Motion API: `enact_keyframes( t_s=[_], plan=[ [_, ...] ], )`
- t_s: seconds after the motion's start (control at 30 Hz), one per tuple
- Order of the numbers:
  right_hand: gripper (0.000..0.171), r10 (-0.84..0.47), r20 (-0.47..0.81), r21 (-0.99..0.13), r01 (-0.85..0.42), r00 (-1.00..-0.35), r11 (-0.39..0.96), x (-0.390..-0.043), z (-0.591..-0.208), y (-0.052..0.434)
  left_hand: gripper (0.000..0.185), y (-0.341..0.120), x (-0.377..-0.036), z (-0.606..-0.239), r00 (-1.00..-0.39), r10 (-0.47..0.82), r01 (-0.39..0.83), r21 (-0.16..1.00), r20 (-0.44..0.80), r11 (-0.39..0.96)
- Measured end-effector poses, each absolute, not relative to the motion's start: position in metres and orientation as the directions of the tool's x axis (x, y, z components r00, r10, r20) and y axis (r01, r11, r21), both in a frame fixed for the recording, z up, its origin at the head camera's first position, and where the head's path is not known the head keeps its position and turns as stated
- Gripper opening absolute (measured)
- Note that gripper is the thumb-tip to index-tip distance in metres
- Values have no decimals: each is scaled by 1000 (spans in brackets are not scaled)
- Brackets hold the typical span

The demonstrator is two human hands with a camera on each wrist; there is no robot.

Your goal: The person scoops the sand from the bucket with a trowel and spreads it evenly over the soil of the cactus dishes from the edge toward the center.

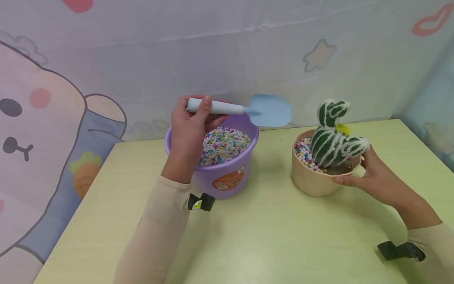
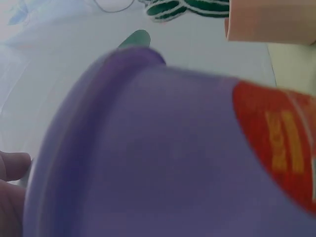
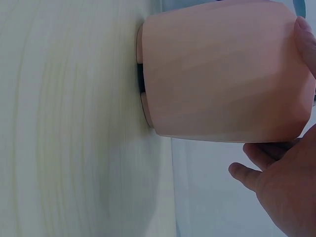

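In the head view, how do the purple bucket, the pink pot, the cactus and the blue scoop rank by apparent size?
1. purple bucket
2. pink pot
3. cactus, close to the pot, so that order is unsure
4. blue scoop, long but slim

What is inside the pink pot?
The pink pot holds a green cactus with coloured pebbles on its left and brown soil on its right. The cactus base is hidden.
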State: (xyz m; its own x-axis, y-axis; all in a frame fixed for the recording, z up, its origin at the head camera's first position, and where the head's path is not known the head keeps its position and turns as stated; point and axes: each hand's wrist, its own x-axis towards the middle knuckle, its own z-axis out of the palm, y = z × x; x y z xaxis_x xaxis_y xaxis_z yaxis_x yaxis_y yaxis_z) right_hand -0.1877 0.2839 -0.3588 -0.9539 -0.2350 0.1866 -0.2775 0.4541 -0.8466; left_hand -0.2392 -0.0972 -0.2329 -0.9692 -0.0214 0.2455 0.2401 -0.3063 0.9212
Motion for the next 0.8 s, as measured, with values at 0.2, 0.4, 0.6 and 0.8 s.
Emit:
enact_keyframes(
  t_s=[0.2, 0.4, 0.6, 0.8],
  plan=[
    [99, -237, 173, -851, -266, -956, 452, -184, -362, 283, 23, -122, -236, -233, -960, -72, 278, 895, 270, -349],
    [99, -245, 181, -848, -278, -952, 452, -183, -364, 283, 26, -143, -238, -230, -953, -124, 302, 884, 276, -357],
    [99, -243, 187, -839, -284, -952, 464, -184, -361, 283, 29, -164, -241, -227, -940, -161, 338, 877, 300, -342],
    [100, -237, 192, -830, -286, -952, 478, -186, -357, 284, 26, -179, -242, -226, -933, -165, 358, 881, 321, -309]
  ],
)
